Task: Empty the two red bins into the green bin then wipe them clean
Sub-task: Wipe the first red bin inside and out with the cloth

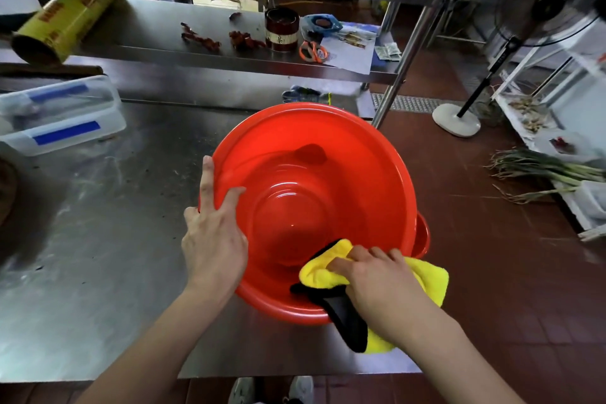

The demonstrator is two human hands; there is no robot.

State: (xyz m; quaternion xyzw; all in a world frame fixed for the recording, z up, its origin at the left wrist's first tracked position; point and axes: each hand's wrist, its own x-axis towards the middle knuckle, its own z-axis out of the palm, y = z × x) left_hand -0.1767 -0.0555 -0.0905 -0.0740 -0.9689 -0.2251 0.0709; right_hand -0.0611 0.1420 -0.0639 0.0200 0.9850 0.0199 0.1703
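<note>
Red bin point(314, 207) sits centre frame on the steel worktop point(98, 256), near its right edge. A second red rim point(423, 236) peeks out beneath it at lower right. Left hand point(214, 239) lies on the bin's left rim, fingers straight and spread, thumb inside the wall. Right hand point(377, 279), fingers curled, presses a yellow-and-black cloth point(324, 272) against the near inner wall, cloth draped over the rim.
</note>
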